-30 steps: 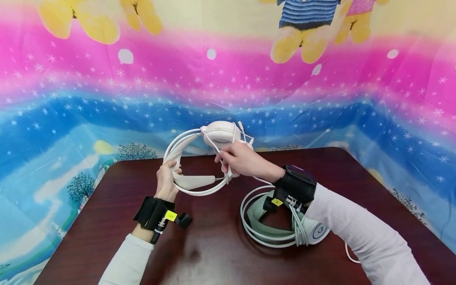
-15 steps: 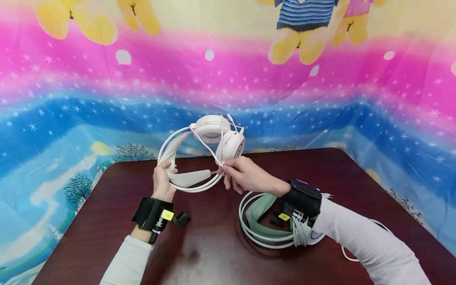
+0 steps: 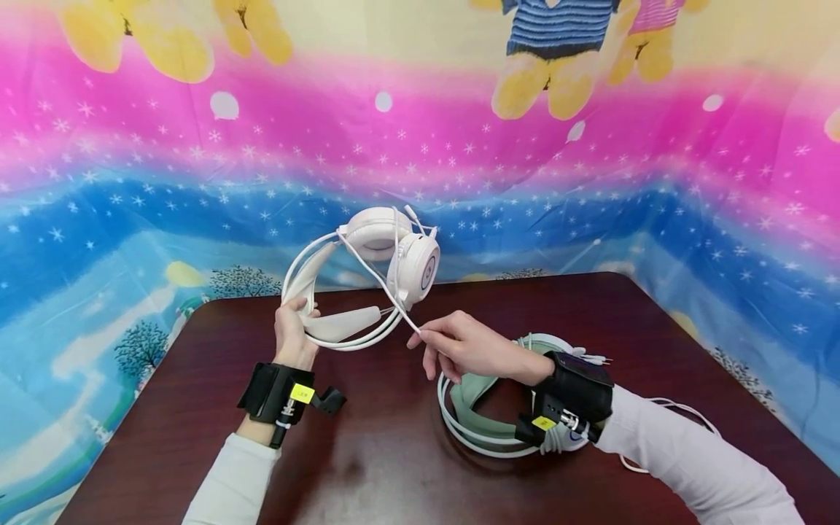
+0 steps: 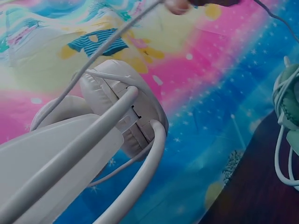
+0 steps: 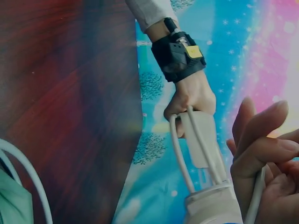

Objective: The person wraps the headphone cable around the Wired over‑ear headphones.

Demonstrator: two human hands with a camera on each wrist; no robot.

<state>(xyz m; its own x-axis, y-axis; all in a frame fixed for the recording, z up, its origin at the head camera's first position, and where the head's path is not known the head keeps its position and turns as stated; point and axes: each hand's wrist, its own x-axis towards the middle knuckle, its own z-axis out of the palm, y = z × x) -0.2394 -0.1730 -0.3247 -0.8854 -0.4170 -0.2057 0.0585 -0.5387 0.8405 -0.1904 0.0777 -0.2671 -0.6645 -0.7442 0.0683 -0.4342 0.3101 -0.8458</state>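
White headphones (image 3: pixel 420 264) are held up above the table's far side, their ear cups to the right and the band to the left. My left hand (image 3: pixel 297 332) grips the headband at its middle. With thumb and fingers, my right hand (image 3: pixel 469 346) pinches the white cable (image 3: pixel 377 275), which runs taut from the far ear cup across the near one. In the right wrist view the cable (image 5: pixel 256 193) passes between the fingers of my right hand (image 5: pixel 266 163). The left wrist view shows the cable (image 4: pixel 105 45) stretched past the ear cup (image 4: pixel 140 119).
A second pair of headphones, green and white (image 3: pixel 482 430), lies on the dark red table (image 3: pixel 387 467) under my right forearm, its cable bundled. A loose white cable (image 3: pixel 682 408) lies to its right. A printed cloth backdrop (image 3: pixel 420 146) stands behind the table.
My right hand has drawn the cable away from the ear cup, moving right and toward me. The white headphones and my left hand have shifted slightly left.
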